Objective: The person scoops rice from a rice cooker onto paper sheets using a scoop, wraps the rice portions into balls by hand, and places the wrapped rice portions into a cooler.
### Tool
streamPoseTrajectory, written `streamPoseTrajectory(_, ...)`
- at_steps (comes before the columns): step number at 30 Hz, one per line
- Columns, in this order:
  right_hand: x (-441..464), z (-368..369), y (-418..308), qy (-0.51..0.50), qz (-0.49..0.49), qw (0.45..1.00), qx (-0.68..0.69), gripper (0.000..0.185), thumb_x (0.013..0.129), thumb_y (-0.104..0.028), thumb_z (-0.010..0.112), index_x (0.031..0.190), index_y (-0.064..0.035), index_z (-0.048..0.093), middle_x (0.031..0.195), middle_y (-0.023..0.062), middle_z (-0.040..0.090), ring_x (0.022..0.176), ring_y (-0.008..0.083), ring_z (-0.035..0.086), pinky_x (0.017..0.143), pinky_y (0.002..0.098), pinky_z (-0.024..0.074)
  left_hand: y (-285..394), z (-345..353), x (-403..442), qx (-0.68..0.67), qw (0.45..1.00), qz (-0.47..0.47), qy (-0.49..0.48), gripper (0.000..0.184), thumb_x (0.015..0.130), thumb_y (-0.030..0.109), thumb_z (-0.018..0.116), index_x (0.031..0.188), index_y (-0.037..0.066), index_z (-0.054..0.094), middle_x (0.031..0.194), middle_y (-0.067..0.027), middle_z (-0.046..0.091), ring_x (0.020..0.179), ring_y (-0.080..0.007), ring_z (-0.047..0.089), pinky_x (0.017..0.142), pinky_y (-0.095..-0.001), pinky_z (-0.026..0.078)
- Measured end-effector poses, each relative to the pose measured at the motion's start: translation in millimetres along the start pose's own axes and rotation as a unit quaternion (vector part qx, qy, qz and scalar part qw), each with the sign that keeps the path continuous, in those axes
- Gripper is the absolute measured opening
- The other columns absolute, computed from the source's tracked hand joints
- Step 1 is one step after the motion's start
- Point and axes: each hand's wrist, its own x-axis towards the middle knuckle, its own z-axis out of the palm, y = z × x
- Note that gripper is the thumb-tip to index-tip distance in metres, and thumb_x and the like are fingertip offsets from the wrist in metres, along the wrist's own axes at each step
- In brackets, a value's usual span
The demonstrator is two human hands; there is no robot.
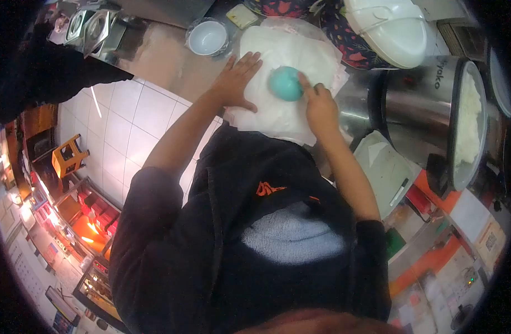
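A turquoise rounded bowl-like thing lies on a stack of white paper sheets, slightly blurred. At its right edge my right hand grips it, the index finger stretched along it and the other fingers curled. Its thumb is hidden. My left hand rests flat on the left side of the sheets, fingers spread, holding nothing. Just above that hand stands a small white bowl with clear plastic around it.
To the right, a steel rice warmer stands with white rice inside. A white lidded container sits at the upper right on dark floral cloth. Metal containers occupy the upper left. Below the steel counter's left edge are floor tiles and a yellow stool.
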Motion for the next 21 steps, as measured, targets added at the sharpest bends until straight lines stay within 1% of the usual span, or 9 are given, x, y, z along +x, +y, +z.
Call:
streamPoseTrajectory(2,2.2,23.2,-8.4,-0.043,-0.054,0.99,-0.127,0.063,0.084,-0.007,0.06,0.144,-0.0212,0.045,0.108,0.016,0.057,0.088,0.0359,0.061,0.08,0.0465,0.0515,-2.2,2.8,-1.1,-0.009,1.0,-0.001,0.008,0.131,0.053,0.065,0.081,0.153,0.005,0.023,0.162,-0.0136,0.016,0.151,-0.0295,0.012,0.121,-0.0538,0.009)
streamPoseTrajectory(3,4.9,24.4,-13.2,-0.046,-0.055,0.989,-0.126,0.063,0.084,-0.007,0.06,0.144,-0.0212,0.045,0.108,0.016,0.057,0.088,0.0359,0.061,0.08,0.0465,0.0515,-3.4,4.4,-1.3,-0.017,1.0,0.005,0.019,0.131,0.052,0.067,0.08,0.153,0.005,0.024,0.162,-0.0135,0.016,0.151,-0.0292,0.012,0.121,-0.0538,0.009)
streamPoseTrajectory(5,14.3,25.2,-21.3,0.004,-0.066,0.996,-0.062,0.061,0.078,-0.015,0.072,0.136,-0.0183,0.053,0.113,0.014,0.055,0.092,0.0356,0.061,0.08,0.0437,0.0525,-6.5,7.6,-1.3,-0.023,0.999,0.009,0.03,0.133,0.051,0.069,0.079,0.153,0.005,0.024,0.162,-0.0143,0.016,0.151,-0.0302,0.012,0.12,-0.0543,0.009)
streamPoseTrajectory(9,40.9,38.1,-24.0,0.047,-0.066,0.996,0.021,0.06,0.07,-0.023,0.081,0.126,-0.016,0.062,0.113,0.0133,0.055,0.091,0.0332,0.062,0.079,0.0424,0.0531,-6.2,6.8,-2.4,-0.038,0.999,0.009,0.029,0.134,0.05,0.071,0.078,0.153,0.004,0.024,0.162,-0.0146,0.016,0.15,-0.0308,0.014,0.12,-0.0549,0.009)
streamPoseTrajectory(12,46.1,25.7,-15.1,0.011,-0.102,0.994,0.042,0.06,0.065,-0.031,0.085,0.12,-0.0149,0.066,0.114,0.0137,0.053,0.091,0.0325,0.064,0.078,0.0417,0.0536,-7.1,6.3,-2.8,-0.032,0.999,0.012,0.033,0.134,0.05,0.071,0.078,0.153,0.004,0.024,0.162,-0.0143,0.018,0.15,-0.0303,0.015,0.12,-0.0553,0.011)
streamPoseTrajectory(14,53.2,11.9,-4.1,-0.111,-0.18,0.977,0.022,0.063,0.066,-0.034,0.085,0.122,-0.0158,0.064,0.114,0.0131,0.053,0.089,0.0327,0.065,0.076,0.042,0.0544,-6.7,7.7,-2.8,-0.034,0.999,0.014,0.028,0.133,0.05,0.07,0.078,0.153,0.005,0.024,0.162,-0.0142,0.018,0.15,-0.0302,0.015,0.119,-0.0556,0.011)
streamPoseTrajectory(15,54.7,13.8,-7.8,-0.11,-0.181,0.977,0.019,0.063,0.066,-0.034,0.085,0.122,-0.0158,0.064,0.114,0.0131,0.053,0.089,0.0327,0.065,0.076,0.042,0.0544,-7.7,5.2,-0.7,-0.032,0.999,0.012,0.028,0.132,0.051,0.07,0.078,0.153,0.005,0.025,0.161,-0.0142,0.018,0.15,-0.03,0.015,0.119,-0.056,0.012)
streamPoseTrajectory(17,50.0,24.4,-21.3,-0.052,-0.079,0.995,-0.028,0.064,0.065,-0.036,0.086,0.122,-0.0157,0.063,0.114,0.0135,0.053,0.089,0.0343,0.065,0.073,0.0431,0.0551,-9.5,1.6,2.0,-0.028,0.999,0.004,0.022,0.132,0.051,0.07,0.078,0.153,0.005,0.024,0.162,-0.0141,0.018,0.15,-0.03,0.015,0.119,-0.0563,0.013)
streamPoseTrajectory(21,38.7,37.6,-35.9,0.033,0.019,0.998,-0.048,0.072,0.061,-0.04,0.087,0.121,-0.0125,0.059,0.115,0.0166,0.051,0.09,0.0348,0.065,0.074,0.0449,0.0557,-5.5,8.9,-1.2,-0.027,0.999,-0.001,0.033,0.129,0.056,0.067,0.078,0.154,0.006,0.022,0.163,-0.0119,0.016,0.151,-0.0262,0.012,0.12,-0.0543,0.01)
